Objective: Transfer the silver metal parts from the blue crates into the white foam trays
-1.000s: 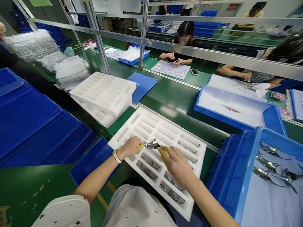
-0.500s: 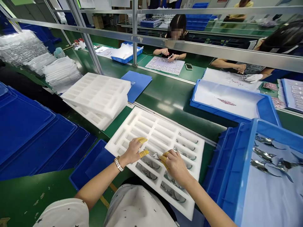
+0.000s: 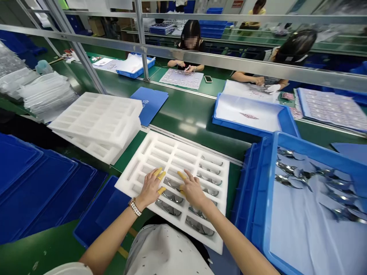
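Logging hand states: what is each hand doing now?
Left hand: open, resting on the white foam tray, holding nothing.
Right hand: open, above the curved metal pieces, holding nothing.

Nothing can be read with certainty. Well beyond the left hand [image 3: 150, 187], a flat blue rectangular card [image 3: 149, 105] lying on the green tabletop [image 3: 189, 143] bears small white lettering, too blurred to make out. Far beyond the right hand [image 3: 193, 190], a small red rectangular sign [image 3: 237, 4] high on the back wall shows pale characters, also too small to read. Further right, a large pale printed sheet [image 3: 332, 109] carries rows of tiny marks, none legible.
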`<action>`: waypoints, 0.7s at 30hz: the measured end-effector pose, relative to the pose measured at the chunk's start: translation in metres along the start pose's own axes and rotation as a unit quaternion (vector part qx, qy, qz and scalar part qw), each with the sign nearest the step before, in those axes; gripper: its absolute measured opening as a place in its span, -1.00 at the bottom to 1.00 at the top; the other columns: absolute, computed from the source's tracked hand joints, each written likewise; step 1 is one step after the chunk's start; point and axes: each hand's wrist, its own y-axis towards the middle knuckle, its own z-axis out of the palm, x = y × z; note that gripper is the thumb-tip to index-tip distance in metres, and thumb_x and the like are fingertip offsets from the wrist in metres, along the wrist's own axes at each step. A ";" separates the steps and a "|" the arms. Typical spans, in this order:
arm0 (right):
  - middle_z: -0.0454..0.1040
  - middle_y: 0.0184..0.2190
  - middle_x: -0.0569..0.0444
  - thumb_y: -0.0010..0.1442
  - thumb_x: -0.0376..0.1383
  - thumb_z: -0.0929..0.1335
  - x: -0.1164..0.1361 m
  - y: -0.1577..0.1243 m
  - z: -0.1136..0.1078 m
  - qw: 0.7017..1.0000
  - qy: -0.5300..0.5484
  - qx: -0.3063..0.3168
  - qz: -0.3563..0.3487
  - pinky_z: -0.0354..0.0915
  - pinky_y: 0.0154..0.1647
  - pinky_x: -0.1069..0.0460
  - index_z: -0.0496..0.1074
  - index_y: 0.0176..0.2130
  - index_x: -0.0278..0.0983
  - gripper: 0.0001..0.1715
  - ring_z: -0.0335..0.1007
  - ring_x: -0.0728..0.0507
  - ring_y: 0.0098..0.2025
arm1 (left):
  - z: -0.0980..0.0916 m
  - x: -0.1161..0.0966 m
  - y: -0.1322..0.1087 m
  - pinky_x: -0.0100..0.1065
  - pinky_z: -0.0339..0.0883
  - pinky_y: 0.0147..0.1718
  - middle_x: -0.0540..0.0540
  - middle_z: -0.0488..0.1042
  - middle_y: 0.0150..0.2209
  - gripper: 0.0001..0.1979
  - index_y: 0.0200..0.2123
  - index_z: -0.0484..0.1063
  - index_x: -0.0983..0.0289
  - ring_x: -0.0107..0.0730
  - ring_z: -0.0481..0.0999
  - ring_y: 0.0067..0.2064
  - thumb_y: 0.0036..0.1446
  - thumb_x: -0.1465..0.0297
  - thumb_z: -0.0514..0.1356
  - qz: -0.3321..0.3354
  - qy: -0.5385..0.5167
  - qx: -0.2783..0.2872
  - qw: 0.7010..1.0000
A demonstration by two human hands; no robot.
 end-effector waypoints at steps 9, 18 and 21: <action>0.14 0.37 -0.07 0.31 -0.33 0.26 -0.001 0.012 0.003 0.999 -0.033 0.008 -0.024 -0.21 0.27 -0.64 0.59 -0.14 -0.23 -0.69 -0.35 -0.54 0.46 | 0.008 0.025 0.007 0.11 0.23 0.24 0.21 0.33 0.26 -0.54 0.21 0.34 0.15 0.00 0.29 0.29 0.28 0.19 0.10 0.028 -0.034 -0.054 0.998; 0.51 0.02 0.02 0.40 -0.20 0.21 -0.110 -0.155 -0.038 0.988 0.017 -0.155 0.018 0.25 0.04 0.01 0.49 -0.01 -0.18 -0.68 0.37 -0.11 0.01 | -0.011 -0.075 0.118 0.11 0.27 0.23 0.16 0.36 0.23 -0.65 0.08 0.44 0.13 -0.05 0.37 0.21 0.28 0.24 0.08 0.102 -0.090 -0.117 0.984; 0.54 -0.13 -0.01 0.37 -0.30 0.24 -0.205 -0.258 -0.043 0.948 -0.082 -0.142 0.272 0.19 -0.01 0.05 0.53 -0.07 -0.23 -0.71 0.37 -0.10 -0.05 | 0.017 -0.167 0.163 0.16 0.26 0.21 0.18 0.39 0.19 -0.72 -0.04 0.52 0.15 -0.01 0.35 0.21 0.24 0.31 0.12 0.162 -0.100 -0.111 0.975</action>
